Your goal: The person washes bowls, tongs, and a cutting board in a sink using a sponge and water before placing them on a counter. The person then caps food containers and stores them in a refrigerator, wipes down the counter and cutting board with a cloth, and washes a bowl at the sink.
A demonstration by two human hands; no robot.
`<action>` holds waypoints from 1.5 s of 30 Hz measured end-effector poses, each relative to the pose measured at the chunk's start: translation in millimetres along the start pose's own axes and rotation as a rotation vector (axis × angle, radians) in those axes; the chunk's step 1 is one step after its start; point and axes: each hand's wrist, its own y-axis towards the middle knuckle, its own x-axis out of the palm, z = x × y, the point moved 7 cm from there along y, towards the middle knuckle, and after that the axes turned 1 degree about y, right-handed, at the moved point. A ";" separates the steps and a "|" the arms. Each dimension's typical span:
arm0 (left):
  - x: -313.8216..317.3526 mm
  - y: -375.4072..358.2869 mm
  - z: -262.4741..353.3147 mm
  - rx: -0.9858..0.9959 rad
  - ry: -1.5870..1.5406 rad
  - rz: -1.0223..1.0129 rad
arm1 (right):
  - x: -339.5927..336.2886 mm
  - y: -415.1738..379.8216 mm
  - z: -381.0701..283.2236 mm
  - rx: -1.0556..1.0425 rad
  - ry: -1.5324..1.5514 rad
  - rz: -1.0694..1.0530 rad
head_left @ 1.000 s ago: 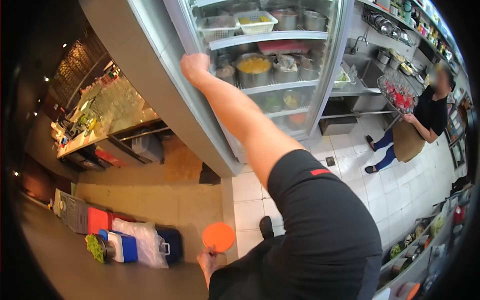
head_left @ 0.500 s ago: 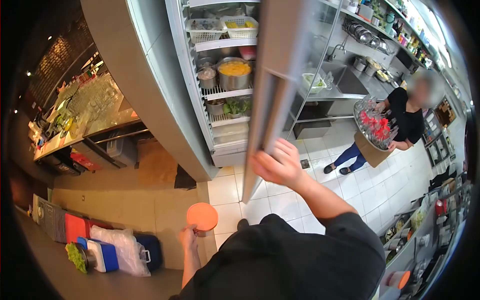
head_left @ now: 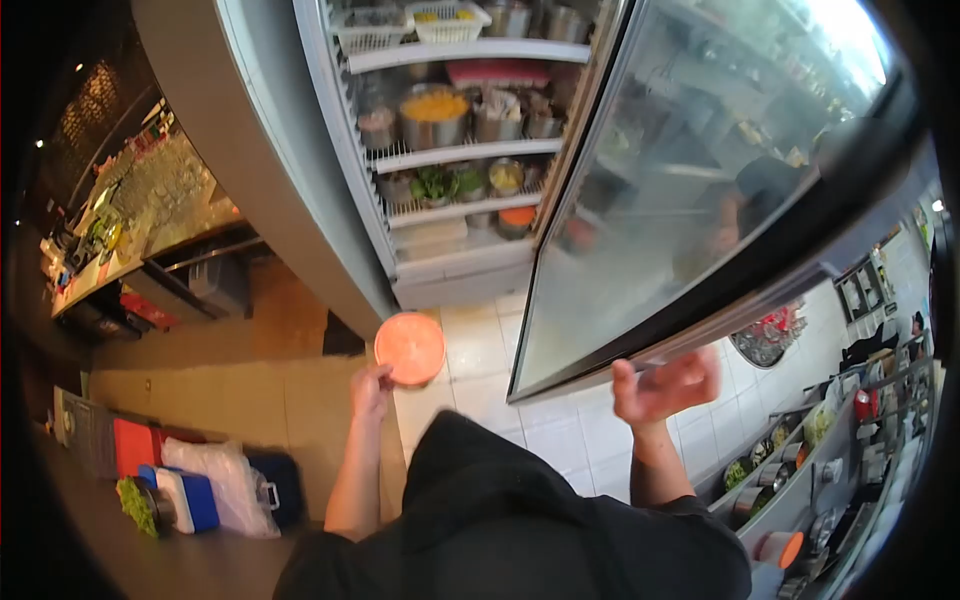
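Note:
My left hand (head_left: 371,393) grips a round tub with an orange lid (head_left: 411,347) at its rim, held level in front of the fridge. The lid hides most of the tub. Beside the outer edge of the glass fridge door (head_left: 640,240), my right hand (head_left: 665,388) is raised with fingers apart and a little blurred; nothing shows in it. The door stands wide open. Inside the fridge (head_left: 460,290), shelves carry metal pots (head_left: 434,118) of food, white baskets (head_left: 447,22), leafy greens (head_left: 434,184) and another orange-lidded tub (head_left: 517,217).
Behind the door, a co-worker is mostly hidden; a tray of glasses (head_left: 768,338) shows beneath its edge. A counter with food containers (head_left: 775,470) runs along the right. Cool boxes and a plastic bag (head_left: 225,485) sit at lower left, near a pillar (head_left: 230,130).
The fridge door has swung wide open to the right, showing more of the shelves. My right hand has let go of its edge. The tub has moved slightly up, nearer the fridge.

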 end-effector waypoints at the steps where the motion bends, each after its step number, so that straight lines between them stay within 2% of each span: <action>1: 8.8 -1.6 1.4 0.007 -0.050 -0.036 | -6.8 -4.5 2.8 0.135 0.037 0.054; 3: 31.9 -9.4 10.7 -0.044 -0.049 -0.031 | -9.6 -18.4 15.6 0.531 0.226 0.100; 4: 42.9 -10.3 13.7 -0.061 -0.026 -0.035 | -7.9 -14.7 14.6 0.600 0.216 0.123; 7: 59.7 10.5 3.2 -0.121 0.071 -0.072 | -23.3 -22.9 24.9 0.650 0.005 0.150; 8: 62.0 24.0 -3.4 -0.147 0.126 -0.101 | -29.1 -21.4 28.5 0.596 -0.071 0.155; 11: 61.2 66.1 -29.1 -0.234 0.257 -0.126 | -44.3 -23.1 36.7 0.579 -0.035 0.226; 13: 59.1 88.5 -44.9 -0.314 0.275 -0.188 | -55.7 -18.9 11.5 0.345 -0.474 0.313; 14: 65.8 96.1 -43.5 -0.313 0.310 -0.188 | -49.0 -7.5 -1.9 0.147 -0.444 0.392; 16: 73.9 112.3 -44.0 -0.312 0.340 -0.183 | -28.7 6.9 -19.0 -0.030 -0.431 0.457; 18: 69.0 136.1 -51.1 -0.340 0.383 -0.217 | 14.9 9.2 -47.8 -0.447 -0.811 0.273; 22: 85.2 164.0 -16.0 -0.359 0.486 -0.290 | 129.6 -5.9 26.1 0.285 -0.412 -0.074; 23: 90.2 168.8 -7.0 -0.367 0.556 -0.308 | 156.0 -21.8 64.0 0.492 -0.261 -0.179; 24: 88.8 179.3 -1.7 -0.390 0.614 -0.324 | 183.4 -36.7 95.7 0.800 -0.254 -0.266; 27: 97.3 195.2 28.6 -0.342 0.651 -0.348 | 243.8 -131.3 185.2 1.203 -0.053 -0.406; 29: 95.5 207.0 40.8 -0.347 0.681 -0.359 | 276.7 -172.8 238.4 1.300 -0.087 -0.481; 31: 97.3 213.5 60.2 -0.280 0.720 -0.306 | 311.8 -201.4 299.6 1.274 -0.126 -0.504; 33: 97.8 217.9 69.7 -0.286 0.687 -0.274 | 347.9 -219.9 360.4 1.444 -0.058 -0.522; 35: 99.2 220.2 81.0 -0.249 0.592 -0.188 | 383.5 -243.6 426.3 1.518 -0.021 -0.496; 36: 102.4 218.2 88.0 -0.247 0.590 -0.161 | 395.2 -240.5 450.6 1.452 -0.072 -0.414; 38: 105.6 218.3 94.1 -0.241 0.567 -0.109 | 414.6 -249.8 489.5 1.520 -0.118 -0.370; 39: 109.3 218.6 96.5 -0.232 0.537 -0.080 | 425.9 -259.7 508.3 1.650 -0.117 -0.410; 41: 119.9 216.4 102.1 -0.227 0.531 -0.056 | 451.1 -283.4 543.5 1.603 -0.144 -0.476; 43: 133.2 217.8 105.3 -0.222 0.524 -0.041 | 464.2 -275.2 553.3 1.401 -0.429 -0.818; 44: 136.7 216.5 105.1 -0.221 0.485 -0.003 | 464.1 -266.6 551.5 1.283 -0.522 -0.721; 45: 139.6 214.8 105.0 -0.220 0.446 0.034 | 473.6 -282.5 557.8 1.281 -0.507 -0.736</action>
